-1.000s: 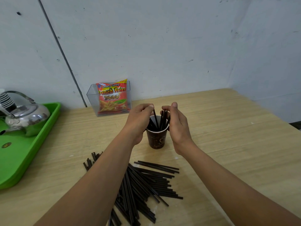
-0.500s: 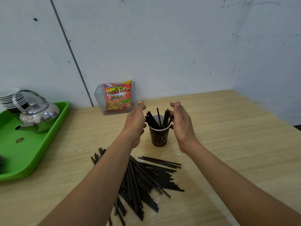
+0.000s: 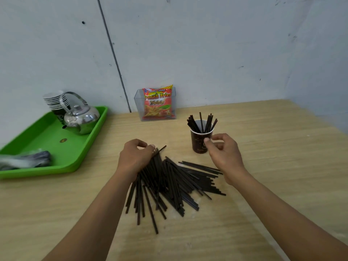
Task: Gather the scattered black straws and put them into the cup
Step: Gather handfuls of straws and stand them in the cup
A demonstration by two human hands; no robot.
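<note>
A dark brown paper cup stands upright on the wooden table with several black straws sticking out of it. Near me lies a fanned pile of loose black straws. My left hand rests on the pile's far left end, its fingers and thumb curled round the tips of a few straws. In front of the cup and just to its right hovers my right hand. Its fingers are loosely curled and it holds nothing, the thumb close to the cup's side.
A green tray at the left holds a steel kettle, a stack of cups and a plastic-wrapped bundle. A clear holder with a snack packet stands against the wall behind the cup.
Both hands let go of the straws in the cup and came back toward me. The left one dropped onto the pile's far end; the right one sank beside the cup.
</note>
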